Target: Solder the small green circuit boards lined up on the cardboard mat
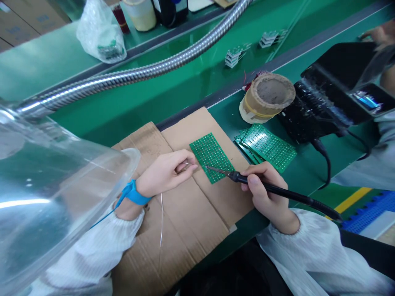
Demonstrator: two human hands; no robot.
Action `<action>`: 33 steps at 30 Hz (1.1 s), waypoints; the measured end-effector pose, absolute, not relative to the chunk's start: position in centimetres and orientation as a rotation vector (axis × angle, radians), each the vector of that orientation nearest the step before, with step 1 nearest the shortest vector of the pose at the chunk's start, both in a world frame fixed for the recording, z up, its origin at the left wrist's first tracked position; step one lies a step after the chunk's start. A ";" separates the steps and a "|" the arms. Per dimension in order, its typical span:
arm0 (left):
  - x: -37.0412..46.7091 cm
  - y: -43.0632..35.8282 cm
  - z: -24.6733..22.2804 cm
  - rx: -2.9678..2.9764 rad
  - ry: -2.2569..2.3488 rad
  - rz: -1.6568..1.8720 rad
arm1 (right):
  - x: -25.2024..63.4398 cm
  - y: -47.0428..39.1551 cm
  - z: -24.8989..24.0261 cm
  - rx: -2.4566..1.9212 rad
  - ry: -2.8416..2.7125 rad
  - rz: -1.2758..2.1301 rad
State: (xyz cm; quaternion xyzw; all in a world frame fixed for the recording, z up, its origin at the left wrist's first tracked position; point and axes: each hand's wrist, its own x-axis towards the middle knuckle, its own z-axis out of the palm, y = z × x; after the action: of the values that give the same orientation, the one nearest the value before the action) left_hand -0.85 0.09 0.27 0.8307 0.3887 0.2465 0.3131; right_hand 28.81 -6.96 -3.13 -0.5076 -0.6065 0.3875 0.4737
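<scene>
A green circuit board [208,154] with rows of small pads lies on brown cardboard [182,218]. My right hand [268,193] grips a black soldering iron [288,194], its tip touching or just above the board's lower left part. My left hand [169,170], with a blue strap [133,193] around the wrist, is closed in a pinch on thin solder wire [161,218] at the board's left edge. The wire's tail hangs down over the cardboard.
Several stacked boards [271,148] lie right of the cardboard, near a round tan container [267,96] and a black device [317,102]. A metal flexible duct [148,73] crosses above, joining a clear hood [61,197] at left. Another person's hand [381,35] is at upper right.
</scene>
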 end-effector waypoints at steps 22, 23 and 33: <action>-0.6 -0.3 0.6 2.130 0.871 0.813 | 29.4 -8.8 -3.5 -1.168 -1.367 0.977; -0.6 -0.3 0.5 2.156 0.882 0.784 | 29.4 -8.8 -3.6 -1.172 -1.385 0.971; -0.7 -0.4 0.2 2.238 0.900 0.647 | 29.4 -8.6 -3.7 -1.204 -1.474 0.923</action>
State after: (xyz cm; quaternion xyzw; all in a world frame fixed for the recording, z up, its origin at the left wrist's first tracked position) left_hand -0.70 -0.35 0.24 0.8500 0.3418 0.2458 0.3165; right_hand 29.41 -8.64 -3.74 -0.4959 -0.6071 0.3803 0.4908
